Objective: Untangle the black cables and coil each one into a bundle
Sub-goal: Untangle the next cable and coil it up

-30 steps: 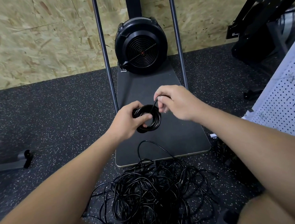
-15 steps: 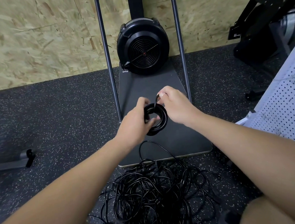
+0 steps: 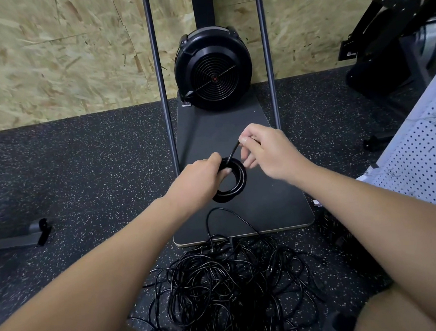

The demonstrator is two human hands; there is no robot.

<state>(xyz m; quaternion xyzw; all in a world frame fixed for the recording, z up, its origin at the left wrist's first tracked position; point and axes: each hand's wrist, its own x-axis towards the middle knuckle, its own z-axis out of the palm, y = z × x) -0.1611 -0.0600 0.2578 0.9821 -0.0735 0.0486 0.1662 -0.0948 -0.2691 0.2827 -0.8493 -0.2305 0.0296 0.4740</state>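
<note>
Since a moment ago the right hand (image 3: 268,151) has drawn the loose cable end (image 3: 233,152) up from the coiled bundle (image 3: 235,181), pinching it, while the left hand (image 3: 199,179) grips that coil above the black base plate (image 3: 280,207), beyond the tangled cables (image 3: 229,287).

Gym: speckled rubber floor (image 3: 86,160), fan-wheel machine (image 3: 213,69).

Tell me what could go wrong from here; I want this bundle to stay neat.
The left hand grips only one side of the coiled cable, so the loops could spring apart. The right hand merely pinches the free end, which could slip before it is secured. The finished coil might also fall into the tangled pile below.
</note>
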